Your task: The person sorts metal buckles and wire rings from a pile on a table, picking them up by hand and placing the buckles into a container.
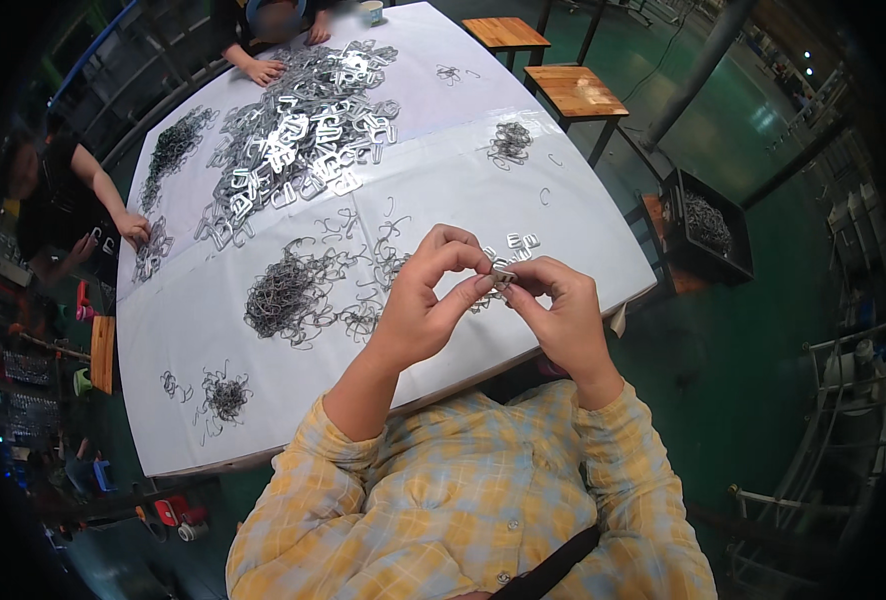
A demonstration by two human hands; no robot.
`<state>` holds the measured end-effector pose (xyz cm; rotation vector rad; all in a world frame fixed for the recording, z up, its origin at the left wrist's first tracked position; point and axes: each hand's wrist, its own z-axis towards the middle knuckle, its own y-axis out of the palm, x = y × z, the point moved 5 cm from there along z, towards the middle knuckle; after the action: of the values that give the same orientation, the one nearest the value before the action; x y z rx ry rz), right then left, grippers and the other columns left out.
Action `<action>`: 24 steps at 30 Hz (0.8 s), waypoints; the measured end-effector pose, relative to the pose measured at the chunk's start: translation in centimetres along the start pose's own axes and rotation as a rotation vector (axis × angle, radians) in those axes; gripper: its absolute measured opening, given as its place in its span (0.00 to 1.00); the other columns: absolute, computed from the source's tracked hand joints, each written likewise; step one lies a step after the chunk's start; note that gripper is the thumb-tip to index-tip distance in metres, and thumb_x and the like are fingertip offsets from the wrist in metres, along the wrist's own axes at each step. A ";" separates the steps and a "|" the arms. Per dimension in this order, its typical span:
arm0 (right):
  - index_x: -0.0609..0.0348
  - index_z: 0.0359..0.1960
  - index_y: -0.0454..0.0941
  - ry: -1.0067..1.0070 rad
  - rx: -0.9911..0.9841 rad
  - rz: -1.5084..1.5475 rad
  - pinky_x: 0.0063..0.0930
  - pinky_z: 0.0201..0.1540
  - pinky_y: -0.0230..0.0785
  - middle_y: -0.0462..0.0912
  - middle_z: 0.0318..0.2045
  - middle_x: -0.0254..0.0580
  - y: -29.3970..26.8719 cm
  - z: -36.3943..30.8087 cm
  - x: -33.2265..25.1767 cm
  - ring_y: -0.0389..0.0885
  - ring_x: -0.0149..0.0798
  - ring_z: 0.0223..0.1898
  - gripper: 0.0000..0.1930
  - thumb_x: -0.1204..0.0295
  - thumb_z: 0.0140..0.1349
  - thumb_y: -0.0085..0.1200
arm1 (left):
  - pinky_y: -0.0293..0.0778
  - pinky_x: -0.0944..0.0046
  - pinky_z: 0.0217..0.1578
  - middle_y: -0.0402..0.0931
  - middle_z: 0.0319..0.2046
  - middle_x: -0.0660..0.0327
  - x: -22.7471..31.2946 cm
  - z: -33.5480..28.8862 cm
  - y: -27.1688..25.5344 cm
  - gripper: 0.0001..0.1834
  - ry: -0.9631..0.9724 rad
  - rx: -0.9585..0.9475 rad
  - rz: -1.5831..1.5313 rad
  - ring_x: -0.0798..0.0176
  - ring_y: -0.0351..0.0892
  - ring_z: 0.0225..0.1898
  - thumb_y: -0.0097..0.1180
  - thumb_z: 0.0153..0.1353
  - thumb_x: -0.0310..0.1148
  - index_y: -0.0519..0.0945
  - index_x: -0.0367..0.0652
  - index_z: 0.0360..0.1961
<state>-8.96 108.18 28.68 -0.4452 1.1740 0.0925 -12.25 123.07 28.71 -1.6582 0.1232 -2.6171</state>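
My left hand (425, 300) and my right hand (565, 312) meet above the near edge of the table. Between their thumbs and fingertips they pinch a small silver metal piece (503, 277), mostly covered by the fingers. It resembles the flat buckle-shaped pieces (523, 243) lying just beyond my hands. To the left of my left hand, thin bent wire hooks (358, 318) lie scattered. They run into a dense heap of wire hooks (285, 298).
A big heap of flat silver metal pieces (303, 140) covers the far middle of the white table (293, 420). Co-workers' hands (261, 70) rest at the far edge; another's hand (135, 229) touches hooks at left. Wooden stools (575, 92) and a black crate (703, 222) stand right.
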 end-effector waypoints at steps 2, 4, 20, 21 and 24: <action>0.67 0.33 0.79 -0.008 -0.001 0.003 0.21 0.30 0.70 0.80 0.26 0.43 0.0 -0.2 0.0 0.79 0.32 0.26 0.07 0.81 0.51 0.57 | 0.64 0.67 0.43 0.68 0.35 0.60 -0.2 -0.1 0.2 0.03 -0.002 0.021 0.026 0.66 0.67 0.40 0.55 0.55 0.23 0.75 0.37 0.31; 0.67 0.33 0.79 -0.008 0.008 -0.031 0.21 0.29 0.70 0.80 0.26 0.42 -0.1 -0.3 -0.2 0.79 0.32 0.26 0.07 0.81 0.51 0.57 | 0.64 0.67 0.43 0.69 0.35 0.60 -0.3 0.0 0.4 0.02 -0.005 0.031 0.036 0.66 0.67 0.40 0.55 0.55 0.23 0.75 0.37 0.31; 0.63 0.32 0.82 0.155 0.343 0.025 0.23 0.29 0.69 0.80 0.26 0.42 -4.6 -0.7 8.5 0.79 0.33 0.25 0.06 0.76 0.51 0.60 | 0.69 0.68 0.44 0.76 0.35 0.55 -0.4 -1.1 -0.3 0.02 -0.044 0.106 -0.088 0.67 0.75 0.39 0.45 0.64 0.23 0.67 0.36 0.37; 0.63 0.31 0.82 0.165 0.324 -0.222 0.27 0.30 0.70 0.80 0.25 0.44 -4.9 -1.0 10.4 0.79 0.37 0.26 0.07 0.75 0.51 0.60 | 0.69 0.68 0.44 0.76 0.35 0.56 -0.2 -1.1 -0.3 0.02 -0.046 0.133 -0.099 0.67 0.75 0.38 0.45 0.64 0.23 0.67 0.36 0.37; 0.62 0.33 0.81 0.272 0.193 -0.603 0.38 0.37 0.69 0.76 0.28 0.49 -4.0 -2.3 13.7 0.76 0.50 0.32 0.10 0.73 0.47 0.62 | 0.69 0.68 0.43 0.76 0.35 0.56 0.0 -0.8 0.3 0.02 -0.043 0.129 -0.118 0.67 0.74 0.38 0.44 0.63 0.21 0.67 0.36 0.37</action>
<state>-4.37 101.44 16.71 -0.6359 1.2534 -0.6138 -12.99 122.76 28.35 -1.7266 -0.1456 -2.6058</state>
